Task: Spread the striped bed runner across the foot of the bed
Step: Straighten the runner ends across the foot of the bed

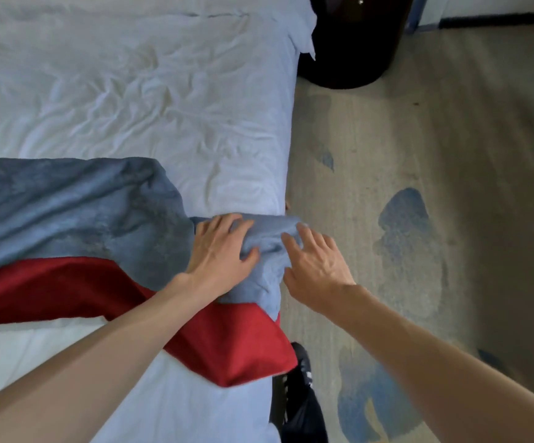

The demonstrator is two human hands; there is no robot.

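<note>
At the edge of the bed (pixel 131 91): left hand (pixel 221 251) grips bunched runner (pixel 67 203), right hand (pixel 318 266) spread flat, touching it.

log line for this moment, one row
bed runner: bunched at edge of bed | left hand: grips blue end | right hand: fingers spread, touching it

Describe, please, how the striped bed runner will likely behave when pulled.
Probably floppy: the bed runner bunches and folds in the left hand. Its plush grey face likely grips the sheet, so it may drag wrinkles.
</note>
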